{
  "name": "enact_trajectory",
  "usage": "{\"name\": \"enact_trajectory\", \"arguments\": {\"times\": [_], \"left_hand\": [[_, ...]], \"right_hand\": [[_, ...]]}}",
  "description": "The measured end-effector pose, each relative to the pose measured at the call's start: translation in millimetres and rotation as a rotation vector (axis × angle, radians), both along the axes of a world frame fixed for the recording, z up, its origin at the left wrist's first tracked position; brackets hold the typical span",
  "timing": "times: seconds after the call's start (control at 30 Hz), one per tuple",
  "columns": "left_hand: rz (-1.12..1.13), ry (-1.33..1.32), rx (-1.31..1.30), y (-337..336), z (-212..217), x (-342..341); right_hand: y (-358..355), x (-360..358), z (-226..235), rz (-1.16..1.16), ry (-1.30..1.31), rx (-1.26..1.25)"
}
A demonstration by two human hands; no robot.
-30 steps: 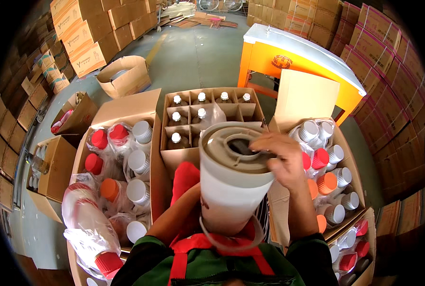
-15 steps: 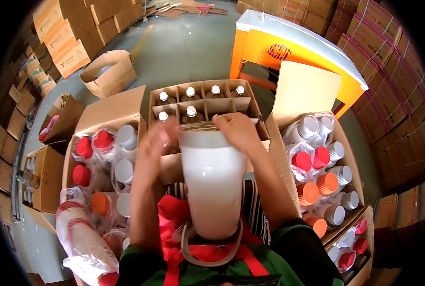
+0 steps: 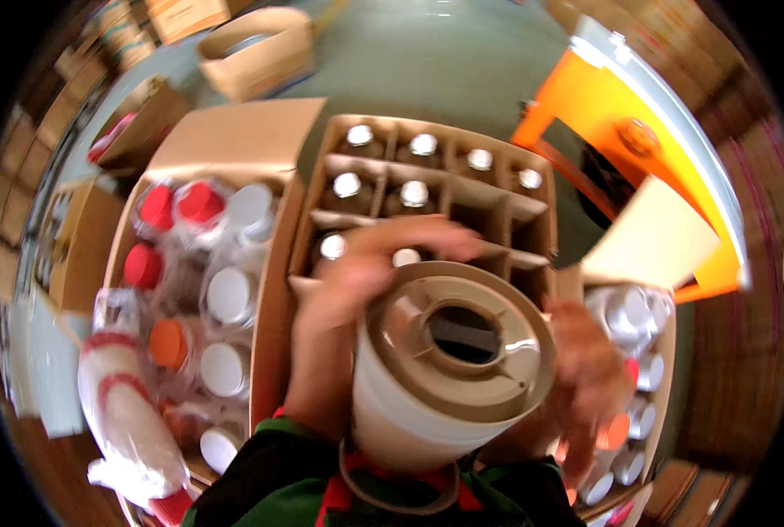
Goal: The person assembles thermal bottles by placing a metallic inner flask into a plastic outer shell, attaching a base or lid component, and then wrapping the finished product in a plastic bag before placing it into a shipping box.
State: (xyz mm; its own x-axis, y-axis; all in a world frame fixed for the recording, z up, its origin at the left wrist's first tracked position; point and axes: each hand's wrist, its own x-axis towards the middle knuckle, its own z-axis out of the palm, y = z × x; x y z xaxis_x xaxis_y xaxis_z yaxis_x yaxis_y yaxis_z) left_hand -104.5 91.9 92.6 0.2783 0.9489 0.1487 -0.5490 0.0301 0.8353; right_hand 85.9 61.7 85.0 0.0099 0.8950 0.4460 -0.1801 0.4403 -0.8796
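On the grey-green floor, an orange-sided table is seen beyond open cartons, among which a white cylinder is flanked, before the person's red straps, by the left hand and right hand, both blurred and set apart, though whether it is clamped cannot be told.

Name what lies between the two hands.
The white cylindrical container, topped with beige, lies between the left hand and the right hand, as the head view shows.
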Motion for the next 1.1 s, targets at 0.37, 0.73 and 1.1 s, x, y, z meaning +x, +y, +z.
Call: {"name": "enact_trajectory", "arguments": {"times": [0.37,0.73,1.1], "left_hand": [[-0.232,0.041,0.109,35.4,-39.7,-4.9],[-0.584,-0.65,0.679,55.6,-38.8,-19.0],[-0.094,0.038,0.903,67.3,-54.0,-36.4]], "right_hand": [[36.0,54.6,-39.0,0.367,-0.473,0.597],[67.0,66.6,-87.4,0.449,-0.245,0.374],[53.3,33.7,-65.2,0.402,-0.258,0.333]]}}
